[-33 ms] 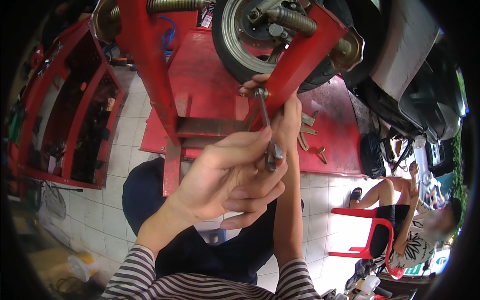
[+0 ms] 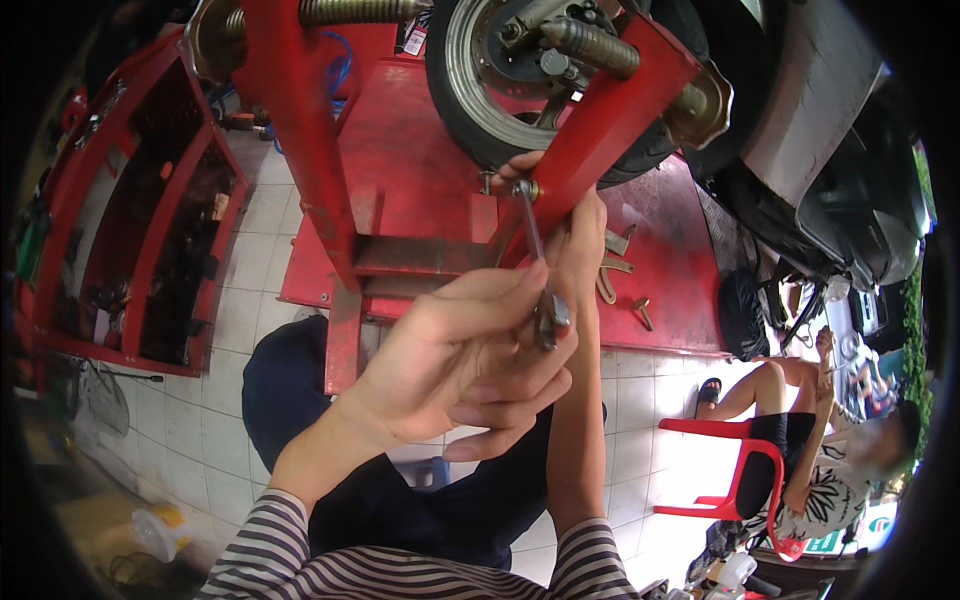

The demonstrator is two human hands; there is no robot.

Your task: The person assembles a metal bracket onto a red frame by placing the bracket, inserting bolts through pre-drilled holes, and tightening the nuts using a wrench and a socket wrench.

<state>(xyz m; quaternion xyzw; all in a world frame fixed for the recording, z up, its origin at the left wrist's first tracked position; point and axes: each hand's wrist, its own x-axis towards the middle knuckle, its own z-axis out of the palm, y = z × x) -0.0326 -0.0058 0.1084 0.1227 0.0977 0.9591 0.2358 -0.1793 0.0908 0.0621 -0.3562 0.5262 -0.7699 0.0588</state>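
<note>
The left hand (image 2: 465,355) grips a wrench (image 2: 533,228), its far end meeting a bolt (image 2: 532,188) on a red upright (image 2: 590,110) just ahead. The right hand (image 2: 583,228) curls behind that upright, its grip hidden. Leftward, a gap opens; rightward runs the red platform's (image 2: 685,280) near edge.

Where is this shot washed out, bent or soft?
Head view: floor around the red chair glares near-white; head view, left: edges of the red cabinet bow; head view, lower left: the white tub looks soft, while the wrench near centre reads clearer.
</note>
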